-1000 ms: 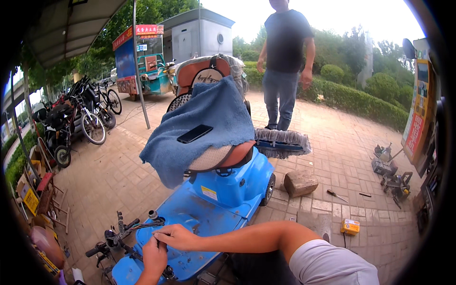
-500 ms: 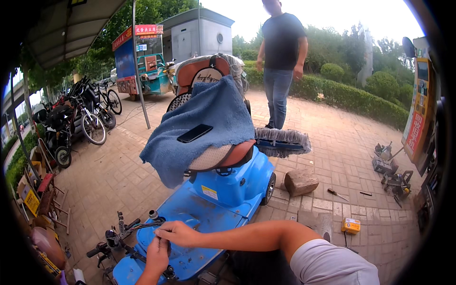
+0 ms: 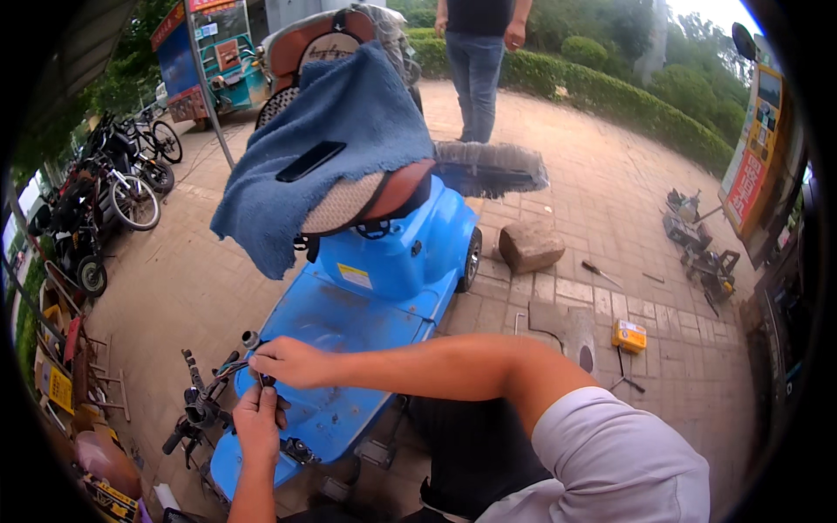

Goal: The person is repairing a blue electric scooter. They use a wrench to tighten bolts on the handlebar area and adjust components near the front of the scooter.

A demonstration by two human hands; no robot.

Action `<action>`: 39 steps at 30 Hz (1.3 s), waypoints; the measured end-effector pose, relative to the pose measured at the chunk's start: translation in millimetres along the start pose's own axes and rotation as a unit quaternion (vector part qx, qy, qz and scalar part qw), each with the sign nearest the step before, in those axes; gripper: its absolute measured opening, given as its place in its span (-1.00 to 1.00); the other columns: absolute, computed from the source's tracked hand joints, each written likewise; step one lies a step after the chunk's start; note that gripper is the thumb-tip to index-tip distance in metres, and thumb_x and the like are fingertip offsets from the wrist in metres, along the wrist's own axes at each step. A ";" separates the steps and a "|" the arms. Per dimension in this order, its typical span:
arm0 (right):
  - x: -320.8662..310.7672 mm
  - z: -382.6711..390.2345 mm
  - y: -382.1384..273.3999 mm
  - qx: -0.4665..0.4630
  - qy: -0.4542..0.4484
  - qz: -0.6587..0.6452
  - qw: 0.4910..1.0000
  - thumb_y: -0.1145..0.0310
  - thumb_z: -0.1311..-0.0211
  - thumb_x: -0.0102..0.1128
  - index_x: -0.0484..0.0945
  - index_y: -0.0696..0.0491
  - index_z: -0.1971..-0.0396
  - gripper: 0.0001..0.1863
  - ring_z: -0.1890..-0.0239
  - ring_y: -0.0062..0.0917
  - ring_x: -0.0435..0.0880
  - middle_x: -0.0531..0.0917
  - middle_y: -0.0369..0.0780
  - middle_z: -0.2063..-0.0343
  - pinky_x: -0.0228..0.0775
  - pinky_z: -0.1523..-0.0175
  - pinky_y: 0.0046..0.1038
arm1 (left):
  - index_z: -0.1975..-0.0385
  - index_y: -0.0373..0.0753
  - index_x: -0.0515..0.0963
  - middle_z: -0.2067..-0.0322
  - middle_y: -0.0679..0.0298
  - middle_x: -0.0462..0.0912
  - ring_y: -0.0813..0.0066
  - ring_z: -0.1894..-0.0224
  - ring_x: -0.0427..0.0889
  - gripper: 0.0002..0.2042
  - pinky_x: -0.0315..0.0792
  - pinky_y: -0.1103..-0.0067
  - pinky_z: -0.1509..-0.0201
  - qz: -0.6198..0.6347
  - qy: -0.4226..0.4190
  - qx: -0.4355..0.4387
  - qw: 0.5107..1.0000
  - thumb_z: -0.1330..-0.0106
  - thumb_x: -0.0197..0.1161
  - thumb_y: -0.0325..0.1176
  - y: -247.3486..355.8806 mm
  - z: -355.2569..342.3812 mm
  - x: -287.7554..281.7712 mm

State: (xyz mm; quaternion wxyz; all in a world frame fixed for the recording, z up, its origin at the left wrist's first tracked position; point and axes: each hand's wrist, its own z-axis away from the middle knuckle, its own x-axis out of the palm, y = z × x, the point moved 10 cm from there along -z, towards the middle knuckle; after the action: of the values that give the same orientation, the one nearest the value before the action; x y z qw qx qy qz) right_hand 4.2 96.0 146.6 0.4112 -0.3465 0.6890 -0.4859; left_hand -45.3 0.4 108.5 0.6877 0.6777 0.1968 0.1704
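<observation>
Over the front of a blue electric scooter (image 3: 349,349) my two hands are close together. My right hand (image 3: 295,361) pinches a bundle of thin wires (image 3: 228,370) that runs from the handlebar (image 3: 202,403). Just below it, my left hand (image 3: 258,422) is closed, fingertips raised to a small dark piece by the wires; its kind is hidden by the fingers. The handlebar hangs off the scooter's front left side. Beside the right hand an upright tube end (image 3: 250,339) stands out. A blue towel (image 3: 340,113) covers the scooter's seat, and a black phone (image 3: 310,161) lies on it.
A wooden block (image 3: 531,246), a screwdriver (image 3: 600,273) and a yellow box (image 3: 629,336) lie on the paving at right. A grey mop head (image 3: 490,167) is behind the seat. One person (image 3: 473,70) stands beyond; parked bikes (image 3: 122,187) line the left.
My view has tilted downward, so the scene sits higher in the picture. My hands have drawn slightly apart, the left one now lower, and the right still holds the wires.
</observation>
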 end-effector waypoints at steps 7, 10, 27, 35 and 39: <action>-263.0 185.5 -48.0 -0.038 0.398 0.018 0.916 0.29 -0.23 0.10 0.58 0.25 0.43 -0.72 0.59 -0.66 0.53 0.58 -0.25 0.59 0.36 0.46 -0.56 | -0.06 -0.42 0.38 0.44 0.29 0.54 0.67 0.51 0.41 -0.60 0.30 0.69 0.46 -0.099 -0.031 -0.014 0.994 -0.35 0.11 -0.26 -7.3 10.4 -9.0; -340.8 386.6 61.0 0.155 0.565 0.088 0.806 0.28 -0.21 0.15 0.58 0.21 0.50 -0.73 0.65 -0.67 0.44 0.50 -0.31 0.68 0.32 0.50 -0.58 | -0.06 -0.42 0.38 0.43 0.30 0.53 0.69 0.52 0.40 -0.61 0.29 0.73 0.46 -0.111 -0.026 -0.020 0.993 -0.37 0.08 -0.26 -21.0 7.7 -29.4; -248.4 810.1 352.6 0.500 0.682 0.234 0.480 0.44 0.06 0.15 0.65 0.16 0.50 -0.85 0.60 -0.51 0.67 0.65 -0.17 0.67 0.51 0.39 -0.48 | 0.04 -0.32 0.51 0.14 -0.09 0.57 0.05 0.07 0.53 -0.53 0.42 0.30 0.00 -0.596 0.036 0.095 0.796 -0.23 0.17 -0.04 -31.9 -9.2 -151.1; -237.6 837.4 367.8 0.613 0.614 0.247 0.432 0.37 0.08 0.19 0.67 0.12 0.46 -0.82 0.55 -0.42 0.69 0.66 -0.16 0.65 0.53 0.27 -0.42 | 0.09 -0.29 0.57 0.15 -0.01 0.61 0.13 0.22 0.59 -0.62 0.46 0.35 0.11 -0.537 0.125 -0.042 0.833 -0.32 0.07 -0.11 -20.4 3.2 -120.6; -230.1 864.4 363.7 0.648 0.609 0.188 0.417 0.36 0.12 0.20 0.68 0.09 0.46 -0.80 0.43 -0.32 0.70 0.67 -0.13 0.61 0.52 0.19 -0.37 | 0.09 -0.29 0.57 0.17 0.00 0.61 0.14 0.23 0.59 -0.62 0.46 0.36 0.12 -0.550 0.124 -0.055 0.824 -0.32 0.07 -0.11 -20.9 6.0 -111.3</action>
State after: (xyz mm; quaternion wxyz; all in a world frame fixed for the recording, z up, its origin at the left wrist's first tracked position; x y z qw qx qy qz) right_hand 853.9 69.9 -311.5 0.0676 0.5476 0.2874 -0.7829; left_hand -139.1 -61.1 92.1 0.6732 0.3911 0.6111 -0.1427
